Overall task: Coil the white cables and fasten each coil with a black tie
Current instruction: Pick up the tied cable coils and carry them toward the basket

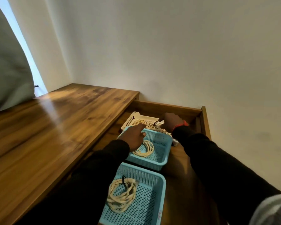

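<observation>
A glossy, wood-grained desktop (58, 120) caught window light beside perforated plastic baskets, two pale blue (154, 161) (141, 207) and one cream (133, 120). Matt white cables (122, 194) lay coiled inside; black cloth sleeves (217, 168) looked soft and dull.

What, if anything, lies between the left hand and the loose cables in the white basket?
Nothing visible does. The left hand reaches over the far rim of the middle blue basket, its fingers stretched toward the cables in the white basket. The right hand is already at them.
</observation>
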